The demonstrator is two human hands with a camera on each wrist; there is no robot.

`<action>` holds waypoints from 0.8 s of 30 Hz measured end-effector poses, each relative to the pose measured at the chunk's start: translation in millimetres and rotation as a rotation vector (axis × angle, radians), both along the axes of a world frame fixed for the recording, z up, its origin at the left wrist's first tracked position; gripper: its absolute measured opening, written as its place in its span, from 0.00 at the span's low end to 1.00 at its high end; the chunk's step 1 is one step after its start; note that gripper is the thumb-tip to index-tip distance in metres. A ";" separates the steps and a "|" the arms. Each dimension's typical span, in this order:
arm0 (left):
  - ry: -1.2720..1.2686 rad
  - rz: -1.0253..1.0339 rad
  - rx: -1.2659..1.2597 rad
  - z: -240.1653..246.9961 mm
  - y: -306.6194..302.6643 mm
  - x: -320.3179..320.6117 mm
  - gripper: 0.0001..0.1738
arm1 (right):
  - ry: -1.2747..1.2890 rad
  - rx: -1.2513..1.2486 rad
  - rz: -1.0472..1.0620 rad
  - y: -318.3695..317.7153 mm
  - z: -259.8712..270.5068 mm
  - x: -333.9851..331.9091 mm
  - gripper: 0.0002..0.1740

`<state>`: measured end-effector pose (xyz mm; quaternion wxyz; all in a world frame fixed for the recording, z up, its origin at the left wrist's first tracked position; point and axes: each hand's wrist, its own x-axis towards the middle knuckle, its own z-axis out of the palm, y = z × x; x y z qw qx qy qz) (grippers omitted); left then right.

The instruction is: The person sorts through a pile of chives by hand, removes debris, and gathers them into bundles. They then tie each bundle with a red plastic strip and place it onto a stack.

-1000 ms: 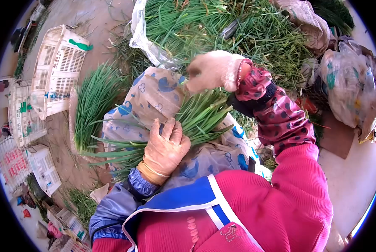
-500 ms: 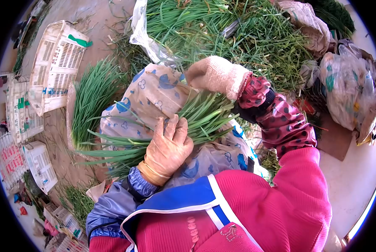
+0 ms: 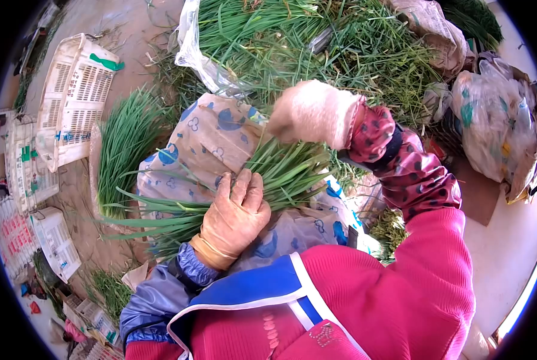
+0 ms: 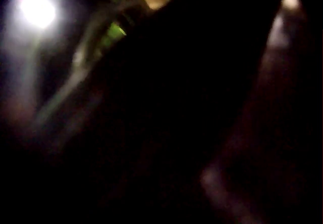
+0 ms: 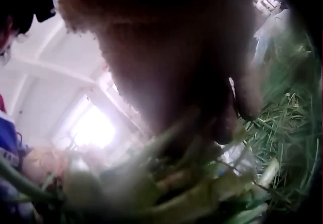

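- Patterned sheet (image 3: 211, 129) as work surface, beige with blue shapes, draped right in front of the person.
- Gloved left hand (image 3: 235, 213) across middle of green bunch (image 3: 286, 174): fingers slightly apart, bent over leaves, holding bunch on sheet. Left wrist view too dark to add anything.
- Gloved right hand (image 3: 316, 114) just above bunch's right part, fingers bent downward, close to leaves in right wrist view; pinching or not, cannot tell (blur).
- Change: right hand a bit lower, nearer bunch than half a second ago; left hand basically unmoved. Judgement: one hand steadying, other working on leaves, bunch not finished.
- Bunch look: long, thin, flat leaves, fresh green, lighter toward right end; fanned out, untied as far as visible, some strands trailing past sheet's left edge.
- Left of sheet: second green bundle (image 3: 121, 162), neater, denser, on floor (image 3: 139, 36).
- Beyond sheet: big heap of loose greens (image 3: 388, 54), tangled.
- Farther left: whitish slotted crate (image 3: 79, 102), green strip on top.
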<state>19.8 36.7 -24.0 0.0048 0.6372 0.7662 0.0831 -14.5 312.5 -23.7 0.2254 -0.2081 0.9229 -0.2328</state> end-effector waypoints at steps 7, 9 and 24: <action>0.036 0.019 -0.012 -0.8 -2.8 3.5 0.08 | 0.622 0.049 -0.685 56.6 -1.4 -1.7 0.10; 0.036 0.013 -0.017 -0.1 -3.3 3.5 0.08 | 0.571 0.008 -1.097 98.0 -3.8 -0.4 0.12; -0.406 0.156 -0.007 0.5 -5.4 -11.6 0.19 | -0.128 -0.255 -0.715 9.9 -12.1 42.8 0.18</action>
